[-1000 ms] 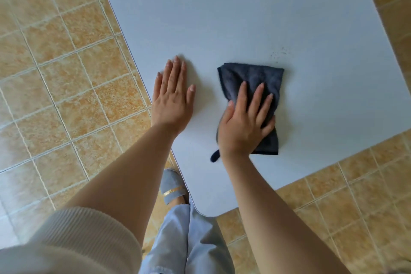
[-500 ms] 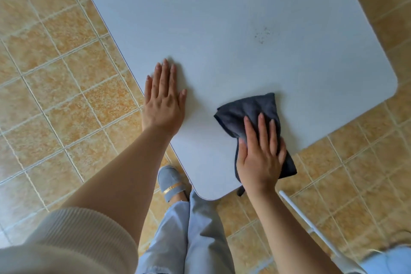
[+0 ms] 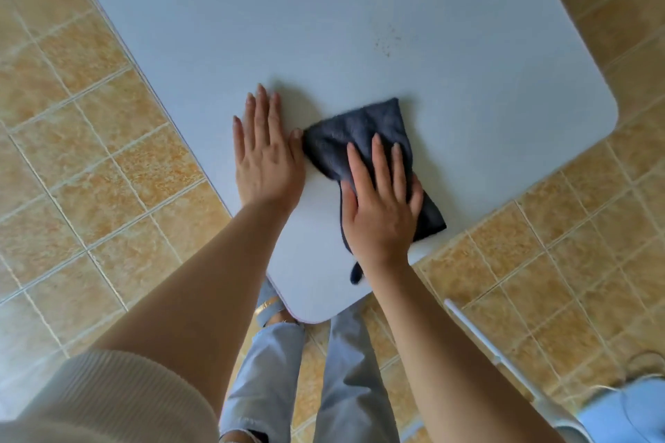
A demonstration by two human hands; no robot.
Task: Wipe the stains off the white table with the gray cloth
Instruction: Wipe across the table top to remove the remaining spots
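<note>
Head view, only cam avail. Table (image 3: 201, 32) is white w/ rounded corners, seen from above over tan floor tiles (image 3: 90, 155). Cloth (image 3: 363, 140) lies on the near part of the top, its near-right corner right at the table's near edge, poss. just over it. A small tag or loop sticks out from under the wrist.

Grip: R hand (image 3: 381, 212) is flat, fingers spread, palm pressing down on cloth; not pinching or bunching it. L hand (image 3: 266, 158) is flat and open on bare top, holding nothing, thumb just touching cloth's left edge; reads as a brace.

Progress: specks (image 3: 387, 41) remain on the far-right part of the top, well apart from cloth. Near area around the hands looks clean, as far as res. allows. Est. task partly done; speck patch is the visible remainder. Far edge is cut off by frame, so can't clear that zone.

Edges/room: open top beyond and right of cloth, nothing standing in a path toward specks. Left: L hand blocks cloth travel. Near: edge close, little margin; cloth could slide off. A white bar (image 3: 482, 338) sits below the near-right edge, by the R forearm; minor snag risk on pull-back.
</note>
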